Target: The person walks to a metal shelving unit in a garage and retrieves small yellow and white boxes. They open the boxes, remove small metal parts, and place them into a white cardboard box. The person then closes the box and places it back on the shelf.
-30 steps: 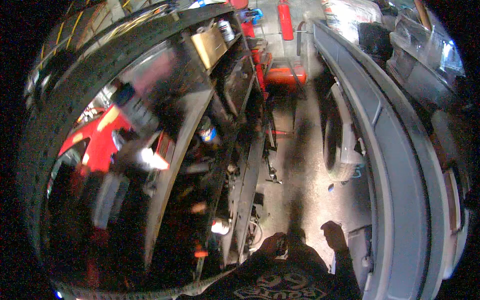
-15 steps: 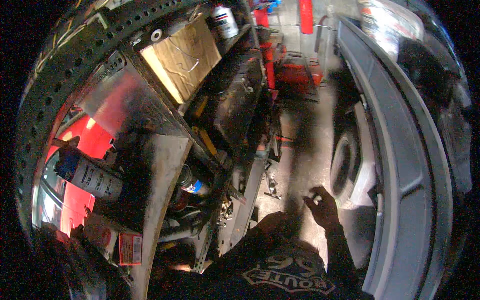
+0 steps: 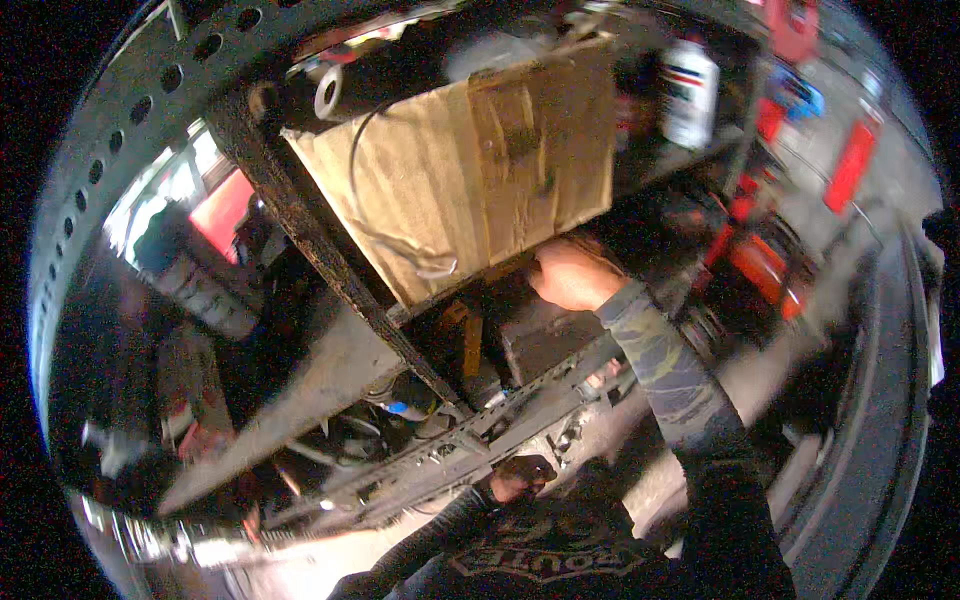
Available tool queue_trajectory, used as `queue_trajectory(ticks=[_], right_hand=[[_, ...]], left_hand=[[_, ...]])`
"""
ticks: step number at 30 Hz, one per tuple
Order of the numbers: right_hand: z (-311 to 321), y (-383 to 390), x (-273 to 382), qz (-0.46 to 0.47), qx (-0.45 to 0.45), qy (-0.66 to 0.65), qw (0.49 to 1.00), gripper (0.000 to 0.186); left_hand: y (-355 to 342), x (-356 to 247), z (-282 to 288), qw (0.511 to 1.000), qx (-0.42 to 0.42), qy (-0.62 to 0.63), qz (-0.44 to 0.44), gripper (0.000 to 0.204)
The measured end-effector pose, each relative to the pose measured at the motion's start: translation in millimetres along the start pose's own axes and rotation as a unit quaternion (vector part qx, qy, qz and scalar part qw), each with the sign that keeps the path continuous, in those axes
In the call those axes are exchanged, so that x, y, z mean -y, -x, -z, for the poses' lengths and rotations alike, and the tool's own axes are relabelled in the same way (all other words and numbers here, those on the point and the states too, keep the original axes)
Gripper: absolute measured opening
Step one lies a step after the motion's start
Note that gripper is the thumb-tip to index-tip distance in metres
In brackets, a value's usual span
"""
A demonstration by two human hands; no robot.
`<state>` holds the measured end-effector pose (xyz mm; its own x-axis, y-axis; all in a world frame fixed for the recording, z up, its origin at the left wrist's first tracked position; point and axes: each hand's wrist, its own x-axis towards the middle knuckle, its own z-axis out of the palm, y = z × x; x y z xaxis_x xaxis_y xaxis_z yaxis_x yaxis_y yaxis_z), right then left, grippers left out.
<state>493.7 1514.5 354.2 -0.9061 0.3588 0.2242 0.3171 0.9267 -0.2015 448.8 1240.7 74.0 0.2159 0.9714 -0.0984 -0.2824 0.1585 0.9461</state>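
My right hand (image 3: 565, 275) reaches into a dark metal shelf just under the lower edge of a brown cardboard box (image 3: 470, 170). Its fingers are hidden in the shadow there, so what they touch is unclear. The camouflage sleeve runs down to the lower right. My left hand (image 3: 520, 475) is closed around the front rail of a lower grey shelf (image 3: 450, 455), close to my chest. A dark boxy thing (image 3: 540, 340) sits on the shelf below my right hand.
A white bottle (image 3: 690, 90) stands right of the box. A blue-capped can (image 3: 405, 408) lies among clutter on the lower shelf. Red equipment (image 3: 760, 265) stands on the floor to the right. A perforated upright (image 3: 130, 130) curves along the left.
The view has swung closer to the shelves. My right hand rose from beside my body to the shelf under the cardboard box. My left hand has come into view on the lower rail.
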Motion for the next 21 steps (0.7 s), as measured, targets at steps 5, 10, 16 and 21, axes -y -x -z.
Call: queue_trajectory(ticks=[5,10,16,21], right_hand=[[-12,-24,-31,0.136,-0.062,-0.084,0.985,0.036],[40,81,-21,0.206,-0.032,-0.310,0.928,0.037],[23,140,-12,0.204,0.135,-0.228,0.942,0.046],[3,149,-48,0.204,0.208,-0.426,0.857,0.045]], left_hand=[[-21,-63,-78,0.966,-0.232,0.112,0.030,0.018],[-27,-129,-146,0.848,-0.490,0.162,-0.122,0.036],[-36,-150,-162,0.824,-0.517,0.151,-0.176,0.040],[-50,-137,-160,0.802,-0.521,0.263,-0.125,0.027]])
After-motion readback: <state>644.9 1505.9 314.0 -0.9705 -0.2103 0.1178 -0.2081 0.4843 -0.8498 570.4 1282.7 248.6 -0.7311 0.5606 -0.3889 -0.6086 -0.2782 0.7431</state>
